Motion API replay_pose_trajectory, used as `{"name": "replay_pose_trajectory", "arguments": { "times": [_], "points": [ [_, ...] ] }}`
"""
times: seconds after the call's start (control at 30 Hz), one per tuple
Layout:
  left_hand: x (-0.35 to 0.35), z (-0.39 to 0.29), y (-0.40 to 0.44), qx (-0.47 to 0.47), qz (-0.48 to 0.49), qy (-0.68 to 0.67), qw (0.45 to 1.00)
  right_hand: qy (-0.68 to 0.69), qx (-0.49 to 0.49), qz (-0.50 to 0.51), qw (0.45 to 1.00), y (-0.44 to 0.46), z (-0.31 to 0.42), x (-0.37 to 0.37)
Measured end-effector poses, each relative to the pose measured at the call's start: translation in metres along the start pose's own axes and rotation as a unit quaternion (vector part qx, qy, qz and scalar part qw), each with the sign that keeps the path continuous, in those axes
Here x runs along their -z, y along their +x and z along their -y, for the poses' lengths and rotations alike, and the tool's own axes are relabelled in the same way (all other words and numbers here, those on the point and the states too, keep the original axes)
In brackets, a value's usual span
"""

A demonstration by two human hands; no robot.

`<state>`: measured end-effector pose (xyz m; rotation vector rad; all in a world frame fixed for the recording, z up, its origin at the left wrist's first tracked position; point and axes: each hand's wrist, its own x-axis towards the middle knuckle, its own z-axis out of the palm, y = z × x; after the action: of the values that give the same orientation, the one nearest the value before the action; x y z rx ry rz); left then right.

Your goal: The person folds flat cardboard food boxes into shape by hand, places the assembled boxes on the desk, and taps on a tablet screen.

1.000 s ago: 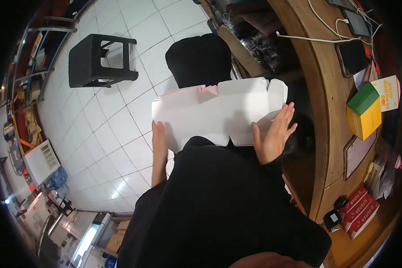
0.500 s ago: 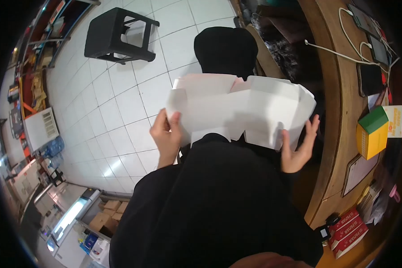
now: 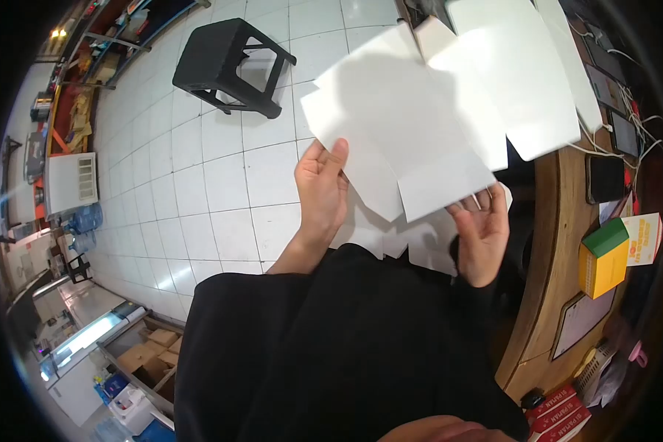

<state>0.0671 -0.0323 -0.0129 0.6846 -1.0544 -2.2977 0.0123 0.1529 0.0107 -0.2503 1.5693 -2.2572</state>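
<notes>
A large white cardboard box blank (image 3: 412, 125), with slits and flaps along its edges, is raised and tilted in front of me. My left hand (image 3: 323, 180) grips its near left edge, thumb on the upper face. At the near right corner, my right hand (image 3: 485, 232) holds the edge, with its fingertips partly hidden behind the card. The blank's far right panel reaches over the wooden desk. Beneath it, more white card (image 3: 431, 247) lies on my lap, mostly covered by the raised blank.
On the right, the wooden desk (image 3: 534, 291) carries phones (image 3: 605, 179), white cables, a yellow and green box (image 3: 604, 258) and red boxes (image 3: 560, 414). A black plastic stool (image 3: 214, 59) stands on the tiled floor. Cartons (image 3: 151, 353) sit in a shelf at lower left.
The white card that spanned my lap between both hands now appears as a wide blank raised forward and to the right. Both hands have shifted to its near edge. My view has turned slightly.
</notes>
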Motion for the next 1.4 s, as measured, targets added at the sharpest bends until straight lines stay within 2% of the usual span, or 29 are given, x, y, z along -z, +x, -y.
{"name": "replay_pose_trajectory", "arguments": {
  "times": [0.07,0.17,0.23,0.27,0.3,0.37,0.4,0.43,0.47,0.57,0.6,0.63,0.67,0.7,0.73,0.83,0.93,0.97,1.03,1.07,1.17,1.27,1.37,1.4],
  "points": [
    [0.006,-0.002,-0.003,0.026,0.013,-0.002,1.000,-0.037,0.035,-0.047,0.998,0.001,-0.011,-0.011],
    [0.029,-0.005,-0.001,-0.002,-0.055,0.031,0.998,-0.043,0.062,-0.153,0.985,-0.005,-0.019,0.011],
    [0.058,-0.017,0.000,0.007,-0.041,0.135,0.990,-0.089,0.138,-0.240,0.957,-0.005,-0.017,0.035],
    [0.068,-0.021,-0.002,0.014,-0.034,0.187,0.982,-0.063,0.161,-0.240,0.955,-0.005,-0.010,0.041],
    [0.071,-0.023,-0.006,0.028,-0.039,0.199,0.979,-0.097,0.151,-0.208,0.961,-0.008,-0.001,0.050],
    [0.077,-0.025,-0.014,0.060,-0.045,0.219,0.973,-0.241,0.033,-0.079,0.967,-0.018,0.011,0.062],
    [0.086,-0.020,-0.019,0.091,-0.043,0.221,0.970,-0.302,0.013,-0.082,0.950,-0.027,0.004,0.064],
    [0.091,-0.015,-0.026,0.100,-0.047,0.215,0.970,-0.362,-0.005,-0.085,0.928,-0.035,-0.002,0.064],
    [0.093,-0.008,-0.032,0.105,-0.050,0.210,0.971,-0.553,-0.001,-0.115,0.825,-0.040,-0.002,0.058],
    [0.102,0.014,-0.044,0.108,-0.088,0.244,0.960,-0.694,0.038,-0.160,0.701,-0.049,-0.025,0.070],
    [0.103,0.021,-0.046,0.103,-0.110,0.262,0.953,-0.655,0.005,-0.123,0.746,-0.053,-0.028,0.071],
    [0.102,0.026,-0.048,0.098,-0.133,0.281,0.946,-0.649,0.014,-0.121,0.751,-0.054,-0.030,0.068],
    [0.098,0.029,-0.050,0.055,-0.140,0.331,0.931,-0.643,0.023,-0.120,0.756,-0.056,-0.033,0.061],
    [0.096,0.031,-0.052,0.029,-0.129,0.377,0.917,-0.636,0.032,-0.119,0.762,-0.058,-0.034,0.053],
    [0.094,0.032,-0.053,0.002,-0.116,0.421,0.900,-0.658,0.027,-0.123,0.742,-0.060,-0.034,0.046],
    [0.090,0.027,-0.058,-0.039,-0.042,0.555,0.830,-0.668,0.099,-0.108,0.729,-0.060,-0.039,0.045],
    [0.092,0.030,-0.061,-0.102,0.019,0.630,0.770,-0.623,0.116,-0.113,0.765,-0.062,-0.033,0.036],
    [0.092,0.032,-0.061,-0.129,0.035,0.644,0.753,-0.626,0.127,-0.130,0.758,-0.064,-0.034,0.042],
    [0.092,0.033,-0.063,-0.120,0.038,0.656,0.745,-0.631,0.150,-0.166,0.743,-0.069,-0.039,0.057],
    [0.091,0.033,-0.064,-0.116,0.040,0.661,0.740,-0.661,0.162,-0.188,0.708,-0.066,-0.035,0.050],
    [0.090,0.029,-0.065,-0.148,0.031,0.708,0.690,-0.490,-0.006,-0.204,0.847,-0.078,-0.031,0.060],
    [0.089,0.023,-0.066,-0.103,-0.031,0.669,0.736,-0.375,0.031,-0.203,0.904,-0.070,-0.016,0.050],
    [0.091,0.015,-0.055,-0.101,-0.045,0.599,0.793,-0.306,-0.039,-0.093,0.947,-0.089,-0.017,0.093],
    [0.092,0.014,-0.053,-0.121,-0.048,0.612,0.780,-0.297,-0.061,-0.053,0.952,-0.091,-0.018,0.103]
  ]
}}
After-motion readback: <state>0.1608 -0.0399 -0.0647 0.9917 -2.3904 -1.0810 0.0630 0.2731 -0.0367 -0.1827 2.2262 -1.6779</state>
